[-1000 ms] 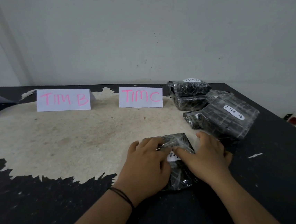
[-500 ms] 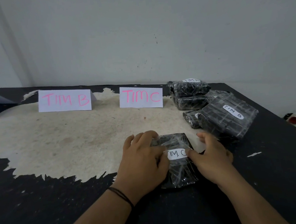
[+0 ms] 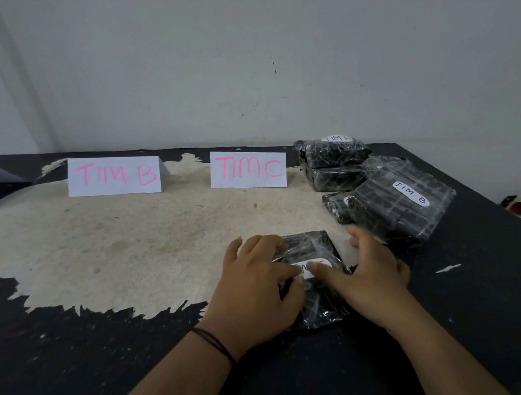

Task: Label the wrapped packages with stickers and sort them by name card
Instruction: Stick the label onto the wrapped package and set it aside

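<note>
Table (image 3: 470, 272): black top with a wide pale worn patch; a package sliding across that rough patch could, by judgement, drag or snag its film.
Pile of packages (image 3: 376, 186): labelled wrapped packages stacked at the right, just beside the right hand; the top ones read TIM A and TIM B. The person's elbow or wrist swinging out could knock the leaning one off the stack.
TIM B package (image 3: 403, 206): tilted on top of others, its sticker up; it stands nearest to the working space and is the likeliest thing to be bumped.
Package in hand (image 3: 309, 250): black, in clear film, flat on the table between both hands, in front of the TIM C card but well short of it.
TIM C card (image 3: 248, 169): folded paper, upright; a fast push of the package toward it may tip it over.
TIM B card (image 3: 113, 176): upright, left of the C card; a mix-up here would missort.
Left hand (image 3: 255, 290): fingers lie flat over the package's left side, thumb pressing the sticker; not curled round anything.
Right hand (image 3: 368, 269): fingers extended, thumb pressing the sticker from the right.
Sticker (image 3: 318, 266): white, lettering mostly covered by the thumbs; poor rubbing over wrinkled film could leave an edge lifted.
</note>
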Motion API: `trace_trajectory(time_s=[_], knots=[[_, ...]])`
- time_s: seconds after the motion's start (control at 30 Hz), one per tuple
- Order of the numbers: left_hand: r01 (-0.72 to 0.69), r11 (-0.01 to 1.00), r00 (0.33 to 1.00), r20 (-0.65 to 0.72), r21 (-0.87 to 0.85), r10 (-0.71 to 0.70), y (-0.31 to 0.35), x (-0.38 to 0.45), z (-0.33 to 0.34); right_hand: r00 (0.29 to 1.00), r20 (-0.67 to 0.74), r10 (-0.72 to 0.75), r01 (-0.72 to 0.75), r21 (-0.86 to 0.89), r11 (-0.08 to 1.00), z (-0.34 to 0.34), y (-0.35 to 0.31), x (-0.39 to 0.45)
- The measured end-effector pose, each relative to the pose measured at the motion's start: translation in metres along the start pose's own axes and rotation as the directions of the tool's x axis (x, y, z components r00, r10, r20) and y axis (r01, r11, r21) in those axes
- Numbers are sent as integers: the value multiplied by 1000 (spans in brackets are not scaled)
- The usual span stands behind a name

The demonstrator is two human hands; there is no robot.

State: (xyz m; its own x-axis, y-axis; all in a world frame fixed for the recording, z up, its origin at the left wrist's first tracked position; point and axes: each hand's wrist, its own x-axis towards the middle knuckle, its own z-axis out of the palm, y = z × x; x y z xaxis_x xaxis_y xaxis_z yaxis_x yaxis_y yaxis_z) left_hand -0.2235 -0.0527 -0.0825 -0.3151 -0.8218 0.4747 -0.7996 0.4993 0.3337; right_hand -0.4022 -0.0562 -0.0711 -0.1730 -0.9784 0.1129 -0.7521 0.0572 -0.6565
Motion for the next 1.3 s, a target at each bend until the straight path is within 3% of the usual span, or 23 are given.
trace_trajectory(time_s=[0.13, 0.3, 0.37, 0.47, 0.67, 0.93, 1.03, 1.13, 1.3], knots=[[12, 999, 1000, -6, -49, -13, -1, 0, -2, 1000, -3, -26, 26, -70, 997, 5, 0, 1], [16, 999, 999, 51, -30, -15, -1, 0, -1, 999, -37, -3, 7, 92, 996, 0, 1, -1], [20, 999, 999, 28, -29, -19, 0, 0, -2, 998, -41, -40, 41, 10, 999, 2, 3, -1], [102, 995, 995, -10, 2, -102, 0, 1, -4, 998, -29, -50, 49, -48, 998, 5, 3, 0], [218, 970, 967, 110, 108, -230, 4, 0, -7, 999, -39, -13, 17, 89, 996, -2, -1, -7], [334, 939, 938, 64, 85, -340, 0, 3, -4, 991, 108, -77, 96, -176, 980, -2, -5, -10], [360, 933, 931, 47, 33, -361, -1, 4, -3, 992, 97, -77, 95, -200, 975, -3, -5, -10], [341, 940, 938, 68, 7, -341, 2, 5, -5, 995, 70, -76, 84, -124, 989, -6, -2, -8], [328, 945, 941, 89, -13, -326, 3, 3, -9, 999, -16, -52, 54, 165, 985, -28, 0, -21]])
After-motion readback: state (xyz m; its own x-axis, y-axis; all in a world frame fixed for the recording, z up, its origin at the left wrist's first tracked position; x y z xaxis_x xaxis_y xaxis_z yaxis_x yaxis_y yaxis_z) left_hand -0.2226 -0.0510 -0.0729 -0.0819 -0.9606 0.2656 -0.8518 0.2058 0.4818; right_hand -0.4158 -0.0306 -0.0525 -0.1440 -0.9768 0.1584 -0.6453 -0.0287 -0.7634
